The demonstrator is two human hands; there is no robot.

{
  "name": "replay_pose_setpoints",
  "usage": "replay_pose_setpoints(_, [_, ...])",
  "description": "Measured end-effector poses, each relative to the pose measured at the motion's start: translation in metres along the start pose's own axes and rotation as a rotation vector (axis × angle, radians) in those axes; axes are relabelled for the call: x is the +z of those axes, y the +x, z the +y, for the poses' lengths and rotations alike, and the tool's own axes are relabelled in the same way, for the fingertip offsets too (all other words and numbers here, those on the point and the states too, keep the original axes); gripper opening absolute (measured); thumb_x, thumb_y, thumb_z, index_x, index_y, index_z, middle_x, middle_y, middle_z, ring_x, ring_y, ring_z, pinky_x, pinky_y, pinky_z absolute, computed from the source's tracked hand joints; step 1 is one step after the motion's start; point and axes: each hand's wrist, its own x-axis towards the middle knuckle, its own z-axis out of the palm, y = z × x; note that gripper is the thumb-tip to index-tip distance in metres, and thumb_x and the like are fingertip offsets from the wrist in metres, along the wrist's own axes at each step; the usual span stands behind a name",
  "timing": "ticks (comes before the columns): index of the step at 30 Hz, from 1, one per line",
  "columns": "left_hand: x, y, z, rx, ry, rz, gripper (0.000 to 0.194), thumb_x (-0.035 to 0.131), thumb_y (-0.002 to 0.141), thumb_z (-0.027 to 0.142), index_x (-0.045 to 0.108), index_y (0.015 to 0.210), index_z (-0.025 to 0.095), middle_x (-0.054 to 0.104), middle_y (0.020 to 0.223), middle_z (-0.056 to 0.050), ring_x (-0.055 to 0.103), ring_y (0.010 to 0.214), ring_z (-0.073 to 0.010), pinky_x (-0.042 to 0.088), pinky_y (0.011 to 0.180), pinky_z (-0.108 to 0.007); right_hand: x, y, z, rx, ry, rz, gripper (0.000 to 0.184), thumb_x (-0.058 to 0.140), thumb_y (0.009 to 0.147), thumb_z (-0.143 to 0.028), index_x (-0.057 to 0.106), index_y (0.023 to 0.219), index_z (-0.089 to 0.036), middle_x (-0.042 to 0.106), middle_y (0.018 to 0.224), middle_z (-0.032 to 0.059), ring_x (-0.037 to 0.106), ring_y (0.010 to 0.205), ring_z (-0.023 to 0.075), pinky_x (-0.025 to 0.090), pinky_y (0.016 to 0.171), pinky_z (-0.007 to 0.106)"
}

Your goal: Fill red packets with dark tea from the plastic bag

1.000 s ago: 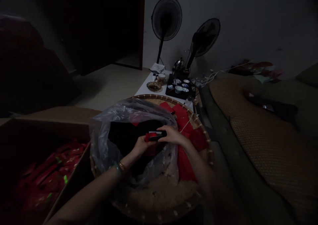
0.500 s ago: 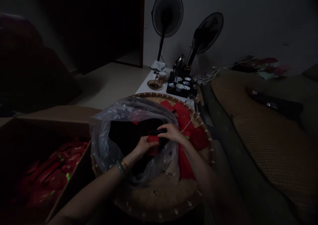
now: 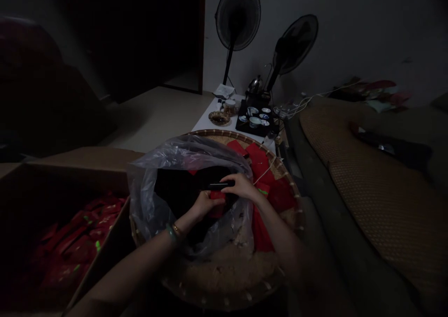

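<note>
The left hand (image 3: 204, 205) closes in a narrow grip on a red paper packet (image 3: 217, 204), held over the mouth of a clear plastic bag (image 3: 154, 200) inside a round woven bamboo tray (image 3: 224, 135). The right hand (image 3: 243, 187) seems, in this dim light, to grip a slim dark object (image 3: 221, 185) just above the packet. More red packets (image 3: 79, 247) lie in 1 cardboard box (image 3: 87, 158) beside the tray.

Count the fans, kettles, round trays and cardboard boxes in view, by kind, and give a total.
Standing fans: 2
Kettle: 1
Round woven tray: 1
Cardboard box: 1
Total: 5
</note>
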Motion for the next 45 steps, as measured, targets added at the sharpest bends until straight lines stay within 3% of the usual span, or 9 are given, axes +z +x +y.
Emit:
replay_pose_setpoints(21, [-0.003,0.003,-0.006,-0.039,-0.059,-0.053,0.044,0.082,0.045,0.028,0.064,0.079,0.008,0.067,0.069,-0.006,0.060,0.058,-0.0144,0.046,0.060,-0.026,0.003,0.002,0.006,-0.014,0.007,0.011,0.029,0.071,0.063,-0.024,0.069,0.091,-0.018,0.068,0.091,0.0034,0.062,0.085,0.0204,0.044,0.076,0.029])
replay_pose_setpoints(29, [-0.009,0.007,0.000,-0.091,-0.048,-0.042,0.045,0.083,0.042,0.029,0.066,0.079,0.008,0.067,0.068,-0.006,0.061,0.059,-0.0150,0.046,0.063,-0.026,0.009,0.008,0.016,-0.004,0.096,0.013,0.041,0.072,0.062,-0.026,0.065,0.101,-0.014,0.066,0.098,0.0065,0.061,0.091,0.0207,0.045,0.079,0.030])
replay_pose_setpoints(35, [-0.017,-0.008,0.004,-0.200,-0.061,-0.070,0.046,0.084,0.039,0.027,0.064,0.076,0.008,0.067,0.065,-0.007,0.062,0.058,-0.0167,0.047,0.061,-0.027,0.004,0.020,0.032,0.032,-0.069,0.196,0.042,0.071,0.066,-0.028,0.063,0.105,-0.014,0.064,0.105,0.0080,0.060,0.096,0.0207,0.044,0.085,0.031])
replay_pose_setpoints(40, [-0.019,-0.028,0.013,-0.114,-0.090,-0.101,0.043,0.083,0.045,0.028,0.064,0.080,0.009,0.068,0.071,-0.006,0.062,0.061,-0.0151,0.046,0.062,-0.026,0.011,0.017,0.038,0.006,-0.406,0.305,0.051,0.070,0.068,-0.026,0.057,0.115,-0.014,0.060,0.111,0.0128,0.054,0.105,0.0264,0.039,0.090,0.039])
replay_pose_setpoints(43, [-0.018,-0.035,0.015,-0.088,-0.113,-0.058,0.042,0.083,0.044,0.027,0.063,0.077,0.009,0.067,0.067,-0.005,0.062,0.061,-0.0156,0.046,0.063,-0.026,0.026,0.007,0.024,-0.055,-0.309,0.410,0.035,0.059,0.079,-0.028,0.059,0.111,-0.015,0.062,0.107,0.0101,0.054,0.102,0.0229,0.039,0.089,0.036])
replay_pose_setpoints(45, [-0.018,-0.038,0.014,-0.083,-0.123,-0.036,0.043,0.083,0.044,0.027,0.063,0.078,0.010,0.067,0.067,-0.005,0.062,0.061,-0.0159,0.046,0.063,-0.026,0.037,-0.001,0.010,-0.117,-0.129,0.397,0.026,0.056,0.081,-0.030,0.063,0.102,-0.016,0.065,0.097,0.0065,0.056,0.093,0.0188,0.041,0.083,0.031])
